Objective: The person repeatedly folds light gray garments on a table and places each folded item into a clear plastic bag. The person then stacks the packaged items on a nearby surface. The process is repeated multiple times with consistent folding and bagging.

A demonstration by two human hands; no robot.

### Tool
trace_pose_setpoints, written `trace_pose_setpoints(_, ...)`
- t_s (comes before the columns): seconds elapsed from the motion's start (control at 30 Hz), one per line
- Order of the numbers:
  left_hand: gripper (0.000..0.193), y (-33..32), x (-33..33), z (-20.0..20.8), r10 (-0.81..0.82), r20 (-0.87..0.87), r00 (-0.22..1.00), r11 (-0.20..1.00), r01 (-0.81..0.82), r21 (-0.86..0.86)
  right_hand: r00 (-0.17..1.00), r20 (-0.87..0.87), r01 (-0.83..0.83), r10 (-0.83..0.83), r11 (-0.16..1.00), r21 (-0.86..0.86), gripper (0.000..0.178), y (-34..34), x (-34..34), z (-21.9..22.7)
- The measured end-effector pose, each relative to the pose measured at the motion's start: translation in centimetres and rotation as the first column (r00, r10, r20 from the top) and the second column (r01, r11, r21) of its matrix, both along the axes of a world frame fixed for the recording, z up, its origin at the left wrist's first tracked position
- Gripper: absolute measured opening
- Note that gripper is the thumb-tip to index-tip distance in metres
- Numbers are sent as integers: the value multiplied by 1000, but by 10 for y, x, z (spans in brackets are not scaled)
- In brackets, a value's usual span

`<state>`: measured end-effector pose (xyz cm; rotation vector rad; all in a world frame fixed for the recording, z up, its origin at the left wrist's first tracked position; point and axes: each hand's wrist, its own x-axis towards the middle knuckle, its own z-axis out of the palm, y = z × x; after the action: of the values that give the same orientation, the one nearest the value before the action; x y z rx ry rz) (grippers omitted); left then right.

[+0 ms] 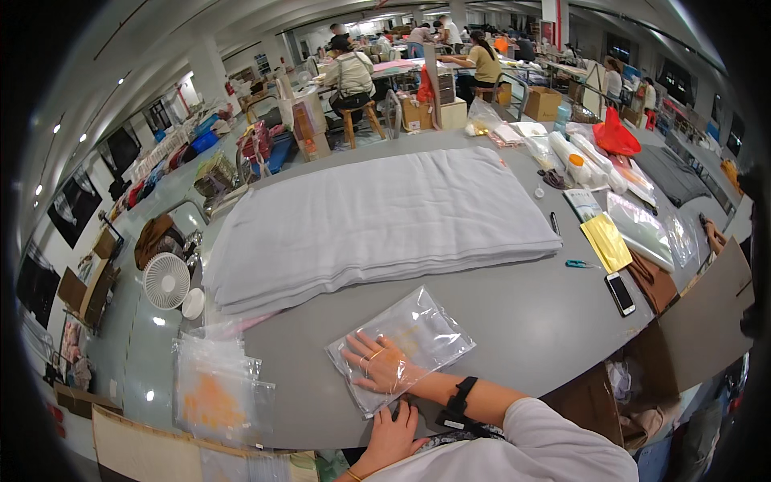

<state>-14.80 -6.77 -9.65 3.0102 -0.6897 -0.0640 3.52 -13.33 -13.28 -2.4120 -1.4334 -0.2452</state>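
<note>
From the head camera, the clear, flat plastic zip bag lies near the front edge of the grey worktable. The right hand, fingers spread flat and gripping nothing, sits inside the bag's mouth. The left hand rests curled at the table's front edge, pinning the bag's near corner; I cannot tell whether it pinches the film. The thin film could crease or tear at the opening if the spread fingers push too hard, and the bag may slide on the smooth top. Just behind it the stack of folded pale grey fabric crowds the space; loose clear bags lie at the left front corner, and a phone rests toward the right edge.
</note>
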Motion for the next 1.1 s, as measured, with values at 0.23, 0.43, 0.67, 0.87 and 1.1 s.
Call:
trace_pose_setpoints(0.23,88,-4,0,2,-28,27,999,992,24,123,999,-28,-41,37,987,-156,72,6,4,1)
trace_pose_setpoints(0.43,89,-12,0,2,-17,-32,999,982,23,188,994,30,-104,108,986,-129,70,8,0,4)
trace_pose_setpoints(0.67,88,-16,-5,-8,-50,12,999,979,47,196,975,0,-221,221,975,6,61,8,-6,-15)
trace_pose_setpoints(0.87,79,-19,-7,-7,-5,-18,1000,986,8,168,988,16,-158,157,980,123,68,-13,-15,-16)
trace_pose_setpoints(1.1,75,-23,-10,-12,-81,115,990,985,62,160,955,67,290,-290,957,10,82,-66,-7,-8)
